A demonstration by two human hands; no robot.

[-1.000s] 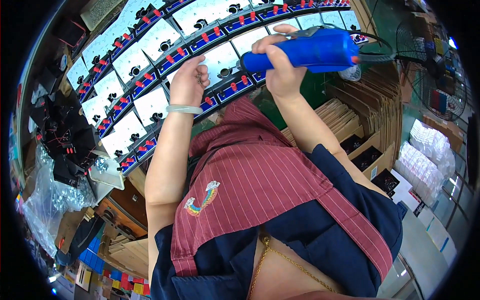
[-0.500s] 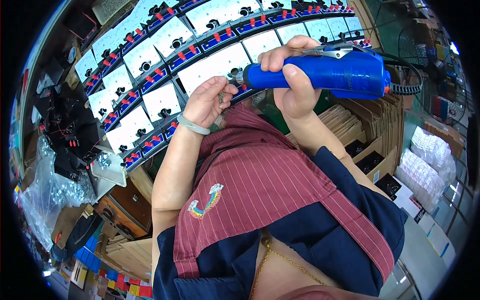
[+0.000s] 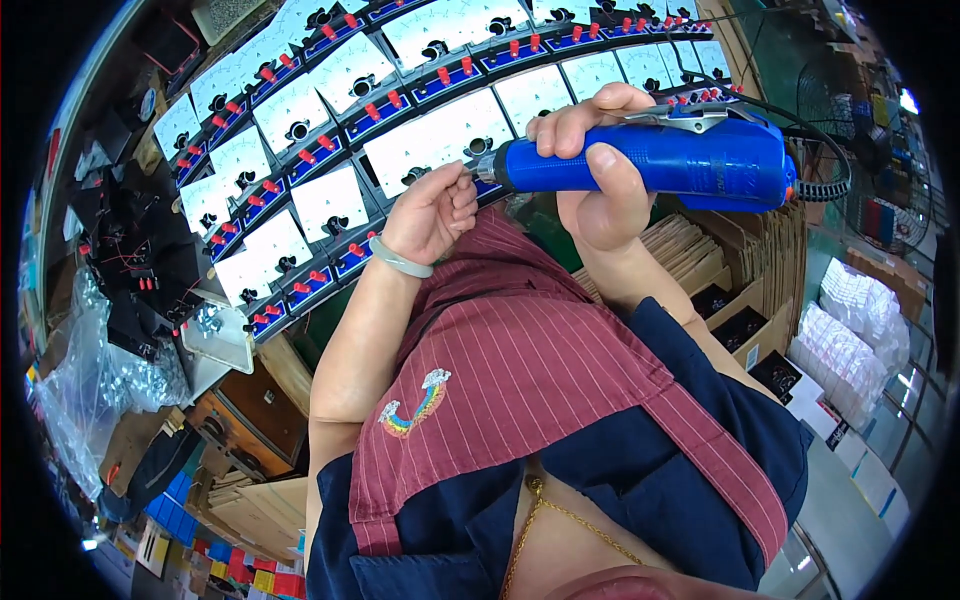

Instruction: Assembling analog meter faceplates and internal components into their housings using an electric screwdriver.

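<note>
Whereas a second ago the left hand point(image 3: 432, 212) lay stretched out on the rows of white meter panels point(image 3: 330, 200) and the blue electric screwdriver point(image 3: 650, 160) was held up near one o'clock, the two have now come together at about twelve o'clock, just above the chest. The left hand's fingers point(image 3: 458, 200) are curled and pressed together at the metal tip of the driver, pinching something there that is too small to make out. The right hand point(image 3: 600, 170) is wrapped around the driver's blue barrel, fingers closed over the top and thumb along the near side, with the tool lying level and its tip pointing toward nine o'clock. My reading is that the bit is being loaded or set, so work on the panels is paused rather than under way.

Around them, the panels with their red and blue terminal strips run in curved rows from nine to one o'clock on the desk. A coiled black cable point(image 3: 830, 180) trails off the driver's rear toward three o'clock and could snag. Cardboard boxes point(image 3: 730, 300) stand at three to four o'clock, and clear bags of small parts point(image 3: 90, 380) at eight. The striped apron point(image 3: 540, 380) fills the lower middle.
</note>
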